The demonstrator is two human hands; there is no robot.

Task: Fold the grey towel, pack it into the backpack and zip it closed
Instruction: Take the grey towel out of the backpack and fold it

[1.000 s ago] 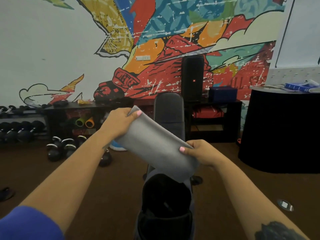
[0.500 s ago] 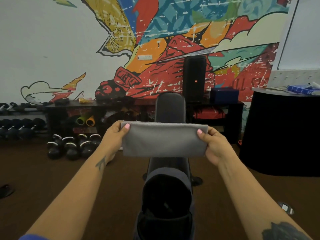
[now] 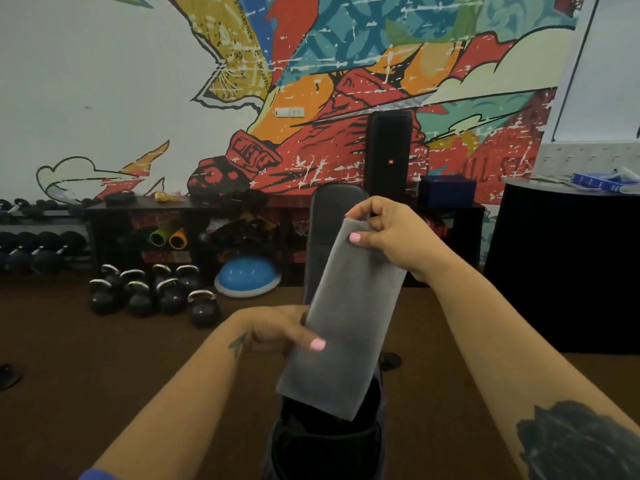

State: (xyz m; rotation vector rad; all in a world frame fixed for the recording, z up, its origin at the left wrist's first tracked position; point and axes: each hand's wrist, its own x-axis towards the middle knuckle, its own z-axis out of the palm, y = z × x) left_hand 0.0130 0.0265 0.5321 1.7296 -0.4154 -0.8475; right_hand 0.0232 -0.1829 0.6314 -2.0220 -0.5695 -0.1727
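Observation:
The grey towel (image 3: pixel 349 323) is folded into a long narrow strip and hangs nearly upright, tilted with its top to the right. My right hand (image 3: pixel 388 233) pinches its top end, thumb on the near face. My left hand (image 3: pixel 277 332) grips its left edge near the middle, thumb across the front. The towel's lower end hangs just over the open mouth of the dark backpack (image 3: pixel 325 445), which stands on the black bench (image 3: pixel 332 216) in front of me. The bag's inside is too dark to make out.
Brown floor lies on both sides of the bench. Several kettlebells (image 3: pixel 152 296) and a blue balance dome (image 3: pixel 247 277) sit at the left. A low black shelf (image 3: pixel 194 230) and a speaker (image 3: pixel 389 154) line the mural wall. A black round table (image 3: pixel 568 265) stands right.
The towel was held level between both hands; now it is turned upright. My right hand rose with one end, my left hand dropped toward the backpack.

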